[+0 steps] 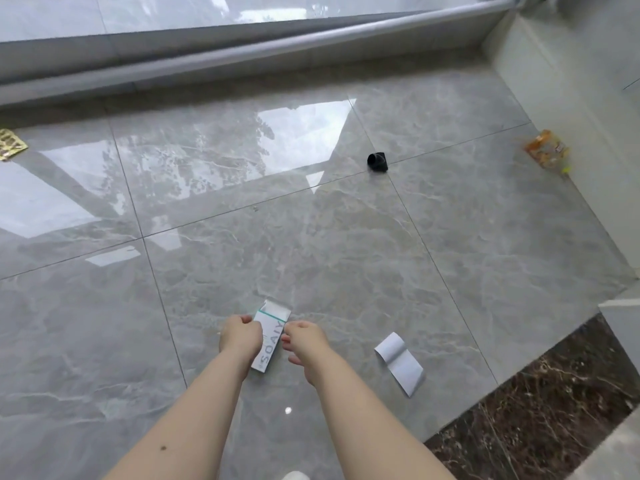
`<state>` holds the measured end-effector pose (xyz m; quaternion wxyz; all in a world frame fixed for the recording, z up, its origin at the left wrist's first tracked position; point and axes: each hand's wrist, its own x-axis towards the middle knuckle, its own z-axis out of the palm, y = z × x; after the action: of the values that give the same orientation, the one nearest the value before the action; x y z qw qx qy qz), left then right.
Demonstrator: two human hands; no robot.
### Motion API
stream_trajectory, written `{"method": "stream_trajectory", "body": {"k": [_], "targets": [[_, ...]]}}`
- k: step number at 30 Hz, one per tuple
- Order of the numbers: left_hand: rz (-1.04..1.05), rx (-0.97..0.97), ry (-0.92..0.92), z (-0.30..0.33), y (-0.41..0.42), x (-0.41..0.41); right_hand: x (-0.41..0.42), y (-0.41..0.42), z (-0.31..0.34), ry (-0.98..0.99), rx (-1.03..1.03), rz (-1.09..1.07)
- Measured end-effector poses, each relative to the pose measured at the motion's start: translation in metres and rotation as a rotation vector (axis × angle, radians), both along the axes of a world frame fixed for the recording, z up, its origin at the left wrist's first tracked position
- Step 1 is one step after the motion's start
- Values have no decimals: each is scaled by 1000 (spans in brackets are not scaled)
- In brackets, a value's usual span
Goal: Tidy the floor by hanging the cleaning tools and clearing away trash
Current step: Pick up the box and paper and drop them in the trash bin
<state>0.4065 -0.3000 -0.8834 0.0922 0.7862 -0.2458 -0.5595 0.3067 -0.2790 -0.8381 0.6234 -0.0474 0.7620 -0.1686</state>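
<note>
A flat white box (270, 336) with a teal stripe and grey letters lies low over the grey tiled floor (346, 254), its top flap open. My left hand (239, 335) grips its left edge with curled fingers. My right hand (302, 339) is at its right edge, fingers bent against the box. A folded white paper (400, 362) lies on the floor to the right of my hands. Farther off sit a small black object (377, 162), an orange snack wrapper (547, 152) by the right wall, and a gold blister sheet (10, 144) at the far left.
A raised grey ledge (242, 57) runs along the far side below a window. A pale wall (568, 98) borders the right. A dark brown marble strip (540, 403) crosses the lower right corner. The tiles are glossy with bright reflections.
</note>
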Motion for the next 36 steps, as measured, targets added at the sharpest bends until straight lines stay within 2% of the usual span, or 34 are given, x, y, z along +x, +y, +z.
{"method": "stream_trajectory", "body": {"k": [7, 16, 22, 30, 36], "targets": [[-93, 69, 84, -96, -9, 4, 4, -2, -87, 27, 5, -20], [-262, 100, -4, -166, -4, 16, 17, 8, -175, 39, 78, 2], [-314, 128, -13, -208, 2, 13, 20, 8, -222, 36, 73, -61], [-292, 114, -40, -216, 5, 12, 25, 1, -223, -61, 68, -121], [-202, 71, -113, -180, -6, 13, 30, -17, -188, -44, 40, -67]]}}
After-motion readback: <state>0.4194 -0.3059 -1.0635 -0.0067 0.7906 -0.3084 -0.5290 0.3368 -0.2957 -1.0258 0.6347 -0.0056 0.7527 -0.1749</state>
